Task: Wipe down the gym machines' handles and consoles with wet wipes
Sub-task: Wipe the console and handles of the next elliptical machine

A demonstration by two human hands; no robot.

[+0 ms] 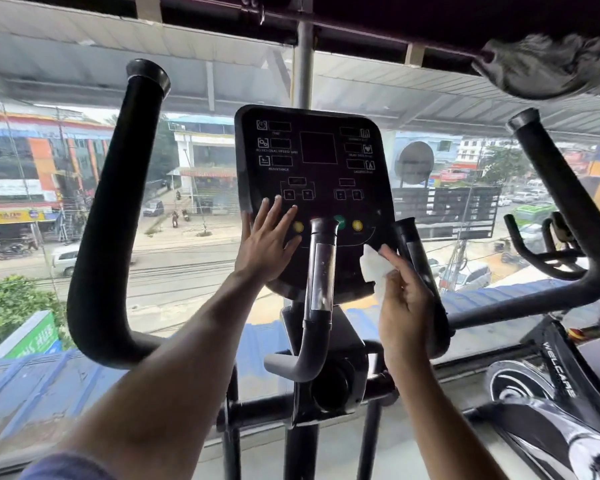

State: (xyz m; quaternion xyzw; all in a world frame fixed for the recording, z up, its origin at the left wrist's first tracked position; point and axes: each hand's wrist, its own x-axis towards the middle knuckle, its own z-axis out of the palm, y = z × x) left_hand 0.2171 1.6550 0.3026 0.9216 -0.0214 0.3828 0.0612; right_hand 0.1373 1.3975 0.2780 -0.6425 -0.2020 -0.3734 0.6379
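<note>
Landmark: black flat console panel [312, 174]. Open gap each side of it, bounded by the tall black padded left handlebar [118, 216] and black right handlebar [565, 209]. Lower face crowded: grey pulse-grip bar with chrome band [321, 271] crosses centre-bottom, second black grip [416, 258] stands at its lower-right edge.

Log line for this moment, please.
left hand: flat on console | right hand: holds wipe at console's lower right corner | step: wiping console

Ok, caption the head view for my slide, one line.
Left hand braces flat on the exercise machine's console while the right hand presses a wet wipe against its lower right corner.
</note>
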